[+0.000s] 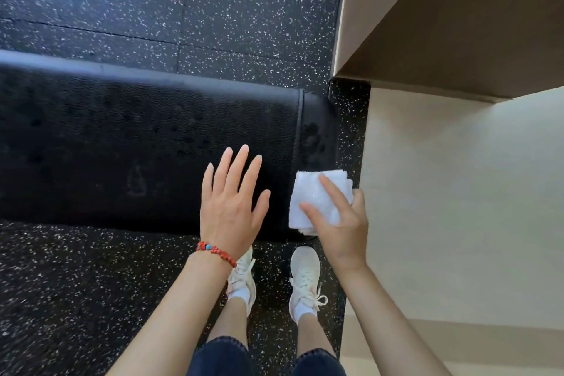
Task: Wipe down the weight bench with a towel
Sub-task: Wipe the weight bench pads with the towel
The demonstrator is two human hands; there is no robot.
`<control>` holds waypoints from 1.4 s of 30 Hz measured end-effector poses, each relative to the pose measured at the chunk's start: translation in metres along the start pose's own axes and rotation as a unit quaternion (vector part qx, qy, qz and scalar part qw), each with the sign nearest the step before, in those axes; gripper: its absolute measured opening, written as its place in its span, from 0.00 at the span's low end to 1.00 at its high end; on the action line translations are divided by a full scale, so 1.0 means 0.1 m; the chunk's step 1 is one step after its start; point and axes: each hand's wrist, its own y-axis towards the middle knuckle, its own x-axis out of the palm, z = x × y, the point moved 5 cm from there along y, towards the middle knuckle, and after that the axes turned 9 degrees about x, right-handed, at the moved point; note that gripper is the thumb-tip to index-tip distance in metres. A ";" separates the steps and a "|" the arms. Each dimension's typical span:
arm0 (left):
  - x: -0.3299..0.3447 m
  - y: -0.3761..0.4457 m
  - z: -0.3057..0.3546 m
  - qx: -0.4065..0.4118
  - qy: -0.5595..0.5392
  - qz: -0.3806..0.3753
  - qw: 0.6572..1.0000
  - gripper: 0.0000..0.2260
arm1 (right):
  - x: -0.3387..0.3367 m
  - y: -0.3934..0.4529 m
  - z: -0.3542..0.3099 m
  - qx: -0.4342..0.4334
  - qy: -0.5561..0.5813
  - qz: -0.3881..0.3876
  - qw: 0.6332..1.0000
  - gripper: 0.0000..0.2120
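Note:
A black padded weight bench (122, 143) runs from the left edge to just right of centre, with a seam near its right end. A folded white towel (317, 201) lies on the bench's right front corner. My right hand (338, 223) grips the towel, index finger and thumb lying on top and the other fingers wrapped round its right side. My left hand (235, 201) is flat with fingers spread straight over the bench's front part, left of the towel, holding nothing; whether it touches the pad is unclear. A red bead bracelet sits on that wrist.
Black speckled rubber flooring (213, 9) surrounds the bench. A beige wall or column (457, 192) stands close to the bench's right end, with a corner (334, 75) jutting out behind it. My white sneakers (305, 278) stand right at the bench's front edge.

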 end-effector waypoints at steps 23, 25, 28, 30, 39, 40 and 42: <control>0.14 -0.06 -0.09 0.018 0.021 -0.003 1.000 0.22 | 0.10 -0.25 0.07 -0.029 -0.070 0.046 0.996 0.24; 0.07 -0.08 -0.12 0.010 0.005 0.003 1.000 0.21 | 0.06 -0.25 0.00 -0.035 -0.055 0.072 0.995 0.22; -0.04 -0.14 -0.23 -0.006 0.003 0.015 1.000 0.21 | 0.06 -0.28 -0.18 -0.058 -0.007 0.096 0.994 0.21; -0.09 -0.18 -0.35 -0.022 0.009 0.025 0.999 0.21 | 0.19 -0.28 -0.33 -0.094 0.001 0.088 0.992 0.21; -0.06 -0.38 -0.80 -0.065 0.051 0.036 0.996 0.21 | 0.73 0.09 -0.64 -0.140 -0.219 0.095 0.961 0.25; -0.05 -0.38 -0.80 -0.062 0.052 0.038 0.996 0.21 | 0.74 0.17 -0.69 -0.148 -0.227 0.101 0.957 0.24; -0.04 -0.39 -0.82 -0.061 0.050 0.042 0.996 0.21 | 0.80 0.37 -0.84 -0.157 -0.232 0.109 0.954 0.24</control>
